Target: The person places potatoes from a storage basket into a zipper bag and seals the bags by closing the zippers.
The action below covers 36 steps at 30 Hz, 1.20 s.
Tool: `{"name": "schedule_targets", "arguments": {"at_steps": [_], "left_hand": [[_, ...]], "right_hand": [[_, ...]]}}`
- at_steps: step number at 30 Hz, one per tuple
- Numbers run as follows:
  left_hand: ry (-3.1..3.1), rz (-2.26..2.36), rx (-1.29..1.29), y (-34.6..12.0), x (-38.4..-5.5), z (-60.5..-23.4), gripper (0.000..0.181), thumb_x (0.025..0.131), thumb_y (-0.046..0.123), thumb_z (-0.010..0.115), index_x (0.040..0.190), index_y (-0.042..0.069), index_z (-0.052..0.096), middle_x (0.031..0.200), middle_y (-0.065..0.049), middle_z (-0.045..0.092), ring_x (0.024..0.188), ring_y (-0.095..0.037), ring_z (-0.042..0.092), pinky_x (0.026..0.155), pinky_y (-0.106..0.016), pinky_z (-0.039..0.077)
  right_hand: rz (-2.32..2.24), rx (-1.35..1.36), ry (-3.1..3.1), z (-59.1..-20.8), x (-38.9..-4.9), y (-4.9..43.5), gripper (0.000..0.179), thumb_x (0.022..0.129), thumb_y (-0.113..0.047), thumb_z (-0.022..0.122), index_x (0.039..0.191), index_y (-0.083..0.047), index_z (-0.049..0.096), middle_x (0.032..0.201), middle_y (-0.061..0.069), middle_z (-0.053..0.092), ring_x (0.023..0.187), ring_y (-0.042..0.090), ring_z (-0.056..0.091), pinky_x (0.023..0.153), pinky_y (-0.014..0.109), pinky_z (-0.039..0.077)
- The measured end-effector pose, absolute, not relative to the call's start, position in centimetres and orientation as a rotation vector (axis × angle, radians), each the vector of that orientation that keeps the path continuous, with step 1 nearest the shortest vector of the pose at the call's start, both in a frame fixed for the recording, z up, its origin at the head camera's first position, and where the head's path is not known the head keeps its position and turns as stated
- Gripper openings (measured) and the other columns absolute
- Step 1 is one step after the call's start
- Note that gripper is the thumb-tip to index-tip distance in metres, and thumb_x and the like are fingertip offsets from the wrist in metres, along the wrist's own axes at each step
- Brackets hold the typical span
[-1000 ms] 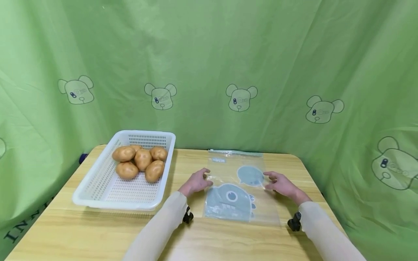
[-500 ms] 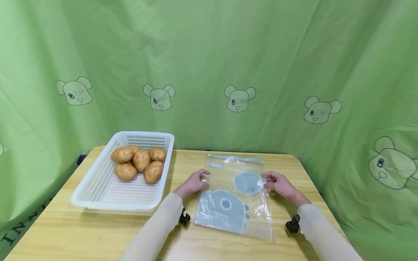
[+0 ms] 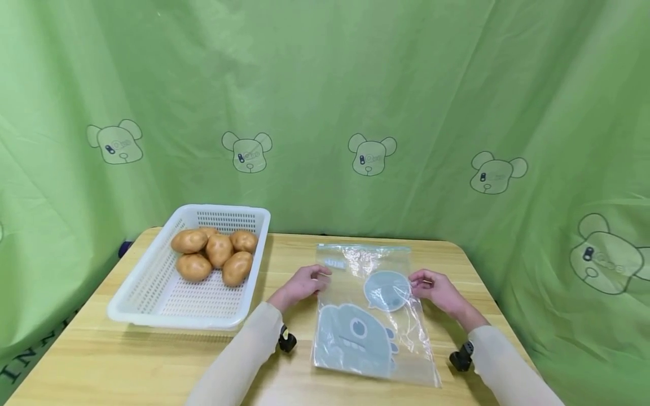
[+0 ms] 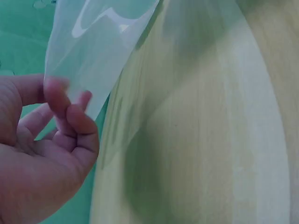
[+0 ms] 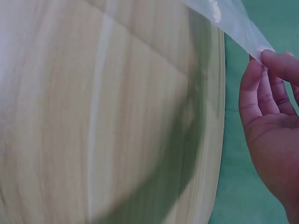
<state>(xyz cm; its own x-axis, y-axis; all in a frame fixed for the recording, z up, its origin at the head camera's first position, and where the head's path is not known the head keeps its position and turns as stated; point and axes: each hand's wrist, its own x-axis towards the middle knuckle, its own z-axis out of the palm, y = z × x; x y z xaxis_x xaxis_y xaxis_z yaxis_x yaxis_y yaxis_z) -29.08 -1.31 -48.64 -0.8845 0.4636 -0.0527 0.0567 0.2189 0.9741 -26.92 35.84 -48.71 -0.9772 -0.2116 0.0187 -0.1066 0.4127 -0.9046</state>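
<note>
A clear zip bag [image 3: 355,293] with a pale blue monster print and a speech-bubble print is held between both hands, lifted off the table at its middle. My left hand [image 3: 306,283] pinches its left edge in the head view; in the left wrist view the left hand [image 4: 51,140] has curled fingers and thumb at the film's edge. On the other side my right hand [image 3: 437,290] grips the right edge. The right wrist view shows the right hand [image 5: 273,112] pinching a corner of film between thumb and finger. The bag's slider strip lies along its far edge.
At left on the wooden table [image 3: 167,361] stands a white perforated basket [image 3: 124,304] holding several brown potatoes [image 3: 220,250]. Behind the table hangs a green curtain [image 3: 315,84] with bear prints.
Both hands have taken hold of the bag's sides. The bag has risen from lying flat and shifted toward the near edge. The basket and potatoes stay put.
</note>
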Motion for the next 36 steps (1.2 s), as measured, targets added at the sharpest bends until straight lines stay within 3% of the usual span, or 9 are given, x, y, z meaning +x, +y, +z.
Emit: {"name": "schedule_targets", "arguments": {"at_steps": [3, 11, 15, 20, 23, 25, 28, 32, 36], "left_hand": [[2.296, 1.634, 0.557, -1.1, -28.5, -48.2, 0.042, 0.081, -0.006, 0.058, 0.123, -0.003, 0.056, 0.109, -0.009, 0.062, 0.065, -0.014, 0.053, 0.06, -0.027, 0.05], [2.497, 1.569, 0.691, -0.7, -27.5, -47.6, 0.037, 0.084, -0.005, 0.059, 0.119, 0.006, 0.062, 0.106, 0.0, 0.066, 0.064, -0.01, 0.049, 0.053, -0.019, 0.044], [2.544, 1.573, 0.75, -0.7, -27.1, -47.5, 0.037, 0.085, -0.005, 0.059, 0.119, 0.007, 0.063, 0.106, 0.002, 0.067, 0.059, -0.008, 0.048, 0.048, -0.018, 0.043], [2.574, 1.573, 0.805, -1.0, -26.8, -47.3, 0.037, 0.086, -0.003, 0.06, 0.121, 0.01, 0.063, 0.106, 0.004, 0.067, 0.058, -0.008, 0.049, 0.047, -0.02, 0.044], [2.575, 1.568, 0.825, -1.1, -26.7, -47.2, 0.037, 0.087, -0.001, 0.06, 0.122, 0.011, 0.062, 0.108, 0.005, 0.067, 0.059, -0.008, 0.05, 0.047, -0.021, 0.045], [2.573, 1.576, 0.844, -1.2, -26.6, -47.2, 0.038, 0.087, -0.001, 0.061, 0.123, 0.01, 0.061, 0.11, 0.004, 0.067, 0.061, -0.009, 0.051, 0.047, -0.022, 0.046], [2.57, 1.617, 0.855, -1.3, -26.7, -47.3, 0.041, 0.086, -0.001, 0.062, 0.126, 0.009, 0.058, 0.109, 0.001, 0.066, 0.065, -0.01, 0.053, 0.053, -0.023, 0.048], [2.5, 1.765, 0.744, -1.3, -27.0, -47.3, 0.047, 0.085, 0.0, 0.062, 0.13, 0.006, 0.052, 0.106, -0.004, 0.065, 0.08, -0.014, 0.057, 0.069, -0.025, 0.05], [2.368, 1.915, 0.559, -1.1, -27.4, -47.2, 0.058, 0.086, 0.004, 0.061, 0.14, 0.009, 0.041, 0.116, -0.01, 0.06, 0.095, -0.019, 0.059, 0.079, -0.03, 0.052]], "right_hand": [[-1.675, -0.265, 2.548, -48.6, -26.9, 36.2, 0.048, 0.079, 0.007, 0.067, 0.122, 0.01, 0.049, 0.104, 0.023, 0.057, 0.089, 0.017, 0.06, 0.078, 0.024, 0.053], [-1.817, -0.233, 2.478, -47.8, -27.5, 36.8, 0.068, 0.083, -0.001, 0.067, 0.14, 0.004, 0.03, 0.106, 0.019, 0.053, 0.086, 0.013, 0.061, 0.079, 0.026, 0.053], [-1.917, -0.215, 2.368, -46.9, -27.8, 36.4, 0.072, 0.089, -0.004, 0.062, 0.144, 0.005, 0.018, 0.12, 0.026, 0.046, 0.088, 0.012, 0.061, 0.081, 0.026, 0.052], [-1.966, -0.166, 2.274, -45.8, -28.3, 36.0, 0.074, 0.094, -0.008, 0.055, 0.147, 0.006, 0.005, 0.14, 0.036, 0.028, 0.093, 0.006, 0.059, 0.086, 0.022, 0.049], [-1.947, -0.133, 2.296, -45.4, -28.7, 35.7, 0.074, 0.093, -0.008, 0.057, 0.148, 0.005, 0.008, 0.133, 0.03, 0.04, 0.091, 0.005, 0.058, 0.084, 0.021, 0.049], [-1.935, -0.123, 2.328, -45.2, -28.9, 35.5, 0.074, 0.091, -0.005, 0.058, 0.148, 0.004, 0.011, 0.121, 0.019, 0.051, 0.088, 0.006, 0.059, 0.08, 0.022, 0.051], [-1.925, -0.122, 2.374, -45.0, -29.0, 35.1, 0.072, 0.089, 0.001, 0.058, 0.146, 0.005, 0.015, 0.103, 0.003, 0.056, 0.083, 0.008, 0.06, 0.077, 0.025, 0.053], [-1.883, -0.184, 2.45, -44.5, -28.9, 34.6, 0.063, 0.09, 0.003, 0.056, 0.143, 0.008, 0.022, 0.1, 0.005, 0.056, 0.081, 0.008, 0.059, 0.076, 0.025, 0.054], [-1.826, -0.241, 2.503, -44.2, -29.1, 34.4, 0.048, 0.092, 0.001, 0.054, 0.133, 0.012, 0.032, 0.103, 0.011, 0.054, 0.082, 0.007, 0.057, 0.075, 0.023, 0.053]]}}
